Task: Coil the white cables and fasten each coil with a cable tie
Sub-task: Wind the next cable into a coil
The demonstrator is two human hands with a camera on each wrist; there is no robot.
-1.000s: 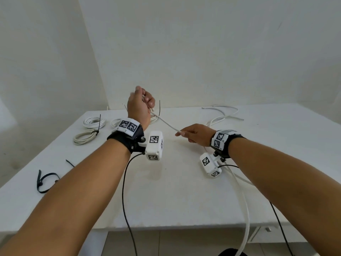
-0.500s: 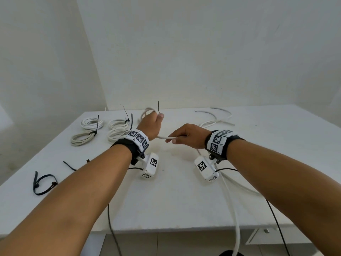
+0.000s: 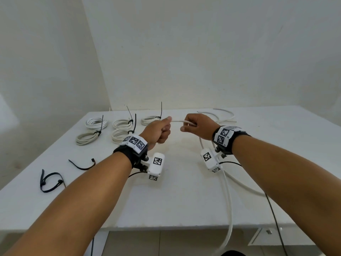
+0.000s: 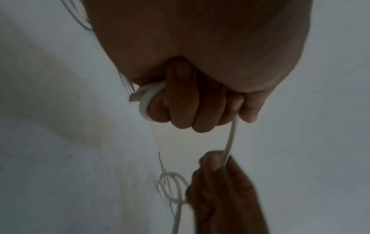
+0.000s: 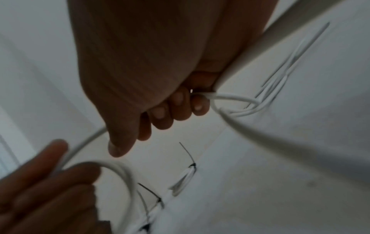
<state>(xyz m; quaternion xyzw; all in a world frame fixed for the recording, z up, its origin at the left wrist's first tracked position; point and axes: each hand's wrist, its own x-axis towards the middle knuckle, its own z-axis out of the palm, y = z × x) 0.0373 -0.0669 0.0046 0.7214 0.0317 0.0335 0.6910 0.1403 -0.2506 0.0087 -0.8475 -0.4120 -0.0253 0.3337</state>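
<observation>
My left hand (image 3: 160,130) is closed in a fist over the table (image 3: 184,191), gripping the white cable (image 3: 176,121). In the left wrist view a turn of that cable (image 4: 144,101) wraps round the curled fingers, its cut end sticking out beside them. A short stretch runs straight across to my right hand (image 3: 191,124), whose fingers curl round it. From there the cable drops under the right wrist and hangs over the table's front edge (image 3: 229,206). The right wrist view shows the cable (image 5: 86,142) reaching the left hand (image 5: 40,182), with a loop beside it.
Several white coils fastened with black ties (image 3: 122,124) lie at the back left. Two loose black cable ties (image 3: 82,165) (image 3: 49,182) lie near the left edge. More loose white cables (image 3: 224,115) curve at the back right. Black sensor leads hang from both wrists.
My left hand came down from its raised position and turned, taking a loop of cable. Both hands met, then drew apart, with a short length of cable between them now.
</observation>
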